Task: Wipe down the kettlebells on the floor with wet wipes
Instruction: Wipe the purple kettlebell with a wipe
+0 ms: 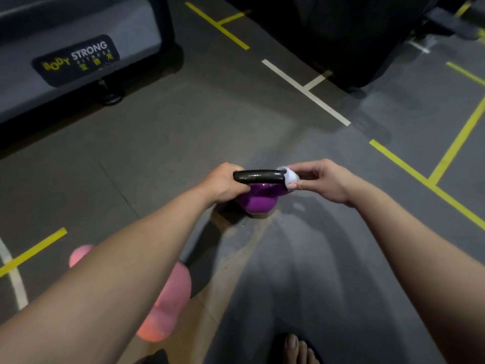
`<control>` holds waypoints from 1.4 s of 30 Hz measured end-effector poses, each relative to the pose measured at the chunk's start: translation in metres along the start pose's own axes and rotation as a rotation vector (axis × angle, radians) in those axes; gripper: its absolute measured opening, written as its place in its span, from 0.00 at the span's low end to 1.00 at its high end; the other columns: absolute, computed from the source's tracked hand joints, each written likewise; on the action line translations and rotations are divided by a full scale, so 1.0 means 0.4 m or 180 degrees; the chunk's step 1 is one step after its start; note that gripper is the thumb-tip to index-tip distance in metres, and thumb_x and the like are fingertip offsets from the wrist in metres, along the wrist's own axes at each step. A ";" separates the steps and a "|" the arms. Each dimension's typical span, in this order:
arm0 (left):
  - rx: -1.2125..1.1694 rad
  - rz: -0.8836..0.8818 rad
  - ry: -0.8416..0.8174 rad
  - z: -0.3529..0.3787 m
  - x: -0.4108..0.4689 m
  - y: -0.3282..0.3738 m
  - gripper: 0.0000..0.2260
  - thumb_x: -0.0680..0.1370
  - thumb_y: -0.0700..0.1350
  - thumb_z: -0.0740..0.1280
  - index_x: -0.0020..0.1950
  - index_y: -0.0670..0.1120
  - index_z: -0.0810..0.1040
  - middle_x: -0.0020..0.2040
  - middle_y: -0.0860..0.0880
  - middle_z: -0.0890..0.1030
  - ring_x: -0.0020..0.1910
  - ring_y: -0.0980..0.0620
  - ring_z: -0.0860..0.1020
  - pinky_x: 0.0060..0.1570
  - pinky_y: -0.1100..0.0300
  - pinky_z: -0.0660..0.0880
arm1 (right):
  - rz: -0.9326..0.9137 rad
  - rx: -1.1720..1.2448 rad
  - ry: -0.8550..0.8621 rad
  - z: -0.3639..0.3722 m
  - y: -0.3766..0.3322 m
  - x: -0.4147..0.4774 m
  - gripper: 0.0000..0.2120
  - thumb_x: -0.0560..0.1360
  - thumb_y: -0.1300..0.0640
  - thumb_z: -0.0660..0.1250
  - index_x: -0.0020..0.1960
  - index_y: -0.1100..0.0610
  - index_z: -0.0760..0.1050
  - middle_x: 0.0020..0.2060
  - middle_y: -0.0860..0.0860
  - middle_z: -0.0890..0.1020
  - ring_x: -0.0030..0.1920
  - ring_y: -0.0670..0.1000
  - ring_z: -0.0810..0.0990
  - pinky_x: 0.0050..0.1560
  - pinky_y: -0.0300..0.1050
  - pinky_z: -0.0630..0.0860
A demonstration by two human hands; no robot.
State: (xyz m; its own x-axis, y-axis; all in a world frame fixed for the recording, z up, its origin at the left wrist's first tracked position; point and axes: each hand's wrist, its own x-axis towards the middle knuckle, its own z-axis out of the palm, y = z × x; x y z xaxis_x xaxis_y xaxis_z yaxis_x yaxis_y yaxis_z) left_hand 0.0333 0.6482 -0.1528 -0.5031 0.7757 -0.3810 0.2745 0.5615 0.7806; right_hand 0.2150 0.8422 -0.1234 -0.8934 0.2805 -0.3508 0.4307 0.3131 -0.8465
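A purple kettlebell [258, 199] with a black handle [258, 176] stands on the grey floor in the middle of the view. My left hand [223, 183] grips the left end of the handle. My right hand [324, 181] pinches a white wet wipe [290, 177] against the right end of the handle. A pink kettlebell [168, 303] lies on the floor at lower left, partly hidden behind my left forearm.
A grey padded bench with a "BODY STRONG" label [76, 59] stands at upper left. Dark gym equipment [341, 35] fills the upper right. Yellow and white tape lines [307, 90] cross the floor. My bare foot [299, 349] shows at the bottom edge.
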 end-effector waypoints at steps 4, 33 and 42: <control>0.0102 -0.0162 0.0285 0.013 0.007 0.023 0.06 0.66 0.44 0.72 0.39 0.43 0.82 0.32 0.49 0.79 0.34 0.50 0.77 0.36 0.60 0.71 | -0.0214 0.0508 0.0484 0.038 0.028 -0.014 0.18 0.77 0.65 0.73 0.66 0.58 0.80 0.58 0.46 0.85 0.62 0.45 0.82 0.62 0.34 0.75; 0.1338 0.0063 0.0291 0.007 0.020 0.057 0.10 0.76 0.39 0.66 0.38 0.46 0.67 0.39 0.48 0.75 0.46 0.39 0.77 0.39 0.57 0.64 | -0.0686 -0.1051 0.2212 0.192 0.023 -0.096 0.10 0.77 0.44 0.71 0.54 0.46 0.85 0.48 0.39 0.86 0.47 0.43 0.84 0.51 0.42 0.78; 0.1194 -0.0104 0.0314 0.014 0.022 0.036 0.13 0.76 0.43 0.69 0.36 0.47 0.67 0.34 0.51 0.73 0.41 0.43 0.74 0.39 0.57 0.65 | 0.0015 -0.1559 0.1437 0.190 0.001 -0.100 0.21 0.83 0.44 0.61 0.75 0.44 0.69 0.64 0.48 0.81 0.59 0.52 0.79 0.55 0.48 0.74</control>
State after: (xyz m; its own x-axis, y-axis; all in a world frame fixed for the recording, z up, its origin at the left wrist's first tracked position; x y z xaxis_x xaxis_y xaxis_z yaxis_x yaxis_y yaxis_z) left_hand 0.0374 0.6647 -0.1474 -0.5878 0.7346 -0.3389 0.5285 0.6658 0.5266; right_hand 0.2411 0.7623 -0.1401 -0.7961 0.6020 -0.0618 0.5379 0.6571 -0.5280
